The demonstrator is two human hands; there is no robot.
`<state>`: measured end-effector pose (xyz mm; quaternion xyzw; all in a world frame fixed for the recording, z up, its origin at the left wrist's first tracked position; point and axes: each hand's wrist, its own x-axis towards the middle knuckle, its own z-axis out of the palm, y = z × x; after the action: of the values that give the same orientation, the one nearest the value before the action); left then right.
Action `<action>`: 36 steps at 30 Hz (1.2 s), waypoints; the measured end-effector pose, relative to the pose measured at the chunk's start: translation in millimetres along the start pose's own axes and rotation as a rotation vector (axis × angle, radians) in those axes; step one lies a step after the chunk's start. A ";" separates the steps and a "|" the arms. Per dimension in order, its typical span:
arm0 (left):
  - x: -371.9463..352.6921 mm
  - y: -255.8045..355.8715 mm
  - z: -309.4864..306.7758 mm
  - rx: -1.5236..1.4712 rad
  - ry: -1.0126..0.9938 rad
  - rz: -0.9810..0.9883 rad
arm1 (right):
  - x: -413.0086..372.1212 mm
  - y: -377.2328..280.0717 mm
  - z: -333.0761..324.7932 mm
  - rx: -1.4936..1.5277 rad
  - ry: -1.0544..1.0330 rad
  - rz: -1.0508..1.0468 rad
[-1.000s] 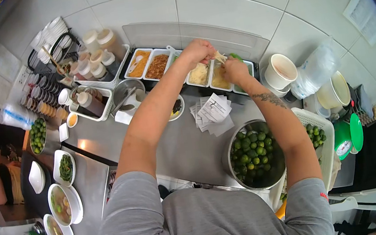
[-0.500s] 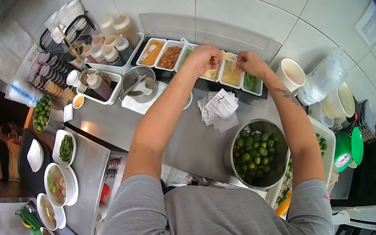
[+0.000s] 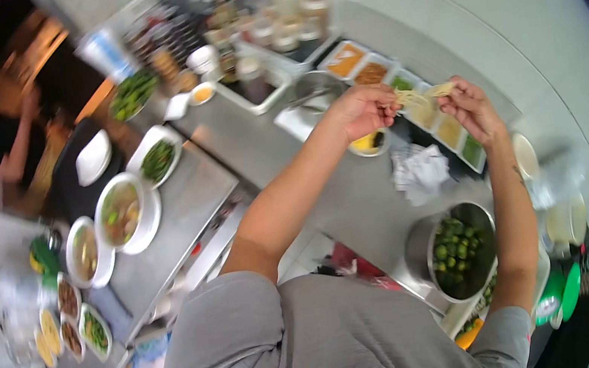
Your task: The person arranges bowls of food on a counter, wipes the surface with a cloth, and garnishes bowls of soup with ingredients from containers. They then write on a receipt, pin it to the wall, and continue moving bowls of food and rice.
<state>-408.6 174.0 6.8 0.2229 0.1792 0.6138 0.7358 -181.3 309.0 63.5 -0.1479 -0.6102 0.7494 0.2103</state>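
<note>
My left hand (image 3: 365,109) pinches a small bunch of thin pale-yellow strands (image 3: 414,99) above the row of food tubs. The fingers of my right hand (image 3: 472,110) are closed on more of these strands. Below them are tubs of pale strands (image 3: 450,132), green shreds (image 3: 472,150), orange food (image 3: 345,61) and brown crumbs (image 3: 371,73). Beneath my left hand, a small dish (image 3: 372,151) with yellow and dark contents is partly hidden. A crumpled stack of paper slips (image 3: 420,170) lies beside the tubs.
A steel pot (image 3: 417,248) of green citrus fruit stands by my right forearm. Soup bowls (image 3: 121,214) and a dish of greens (image 3: 158,161) sit on the left counter. Sauce bottles (image 3: 287,29) stand at the back. Another person's arm (image 3: 22,137) shows far left.
The camera view has turned, so the counter appears shifted right. My hands have risen from the tubs and hold the pale strands in plain view. The small yellow dish is more exposed.
</note>
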 end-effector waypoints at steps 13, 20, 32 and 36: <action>-539.2 131.2 -36.9 0.624 1.160 0.980 | 177.8 119.1 458.2 -0.104 -0.841 0.096; -663.4 120.4 -105.9 2.104 1.983 0.287 | 187.9 211.0 567.6 -1.213 -0.828 -0.554; -469.8 157.4 -79.2 1.683 1.292 0.233 | 74.8 179.6 444.6 -0.956 -0.246 -0.677; -294.2 75.6 -24.0 1.555 0.459 0.239 | 3.2 180.6 334.6 -0.453 0.189 -0.198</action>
<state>-537.4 -101.5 25.2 0.5559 0.6748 0.4187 0.2456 -368.4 -4.8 -42.0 -0.2001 -0.7516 0.5523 0.3001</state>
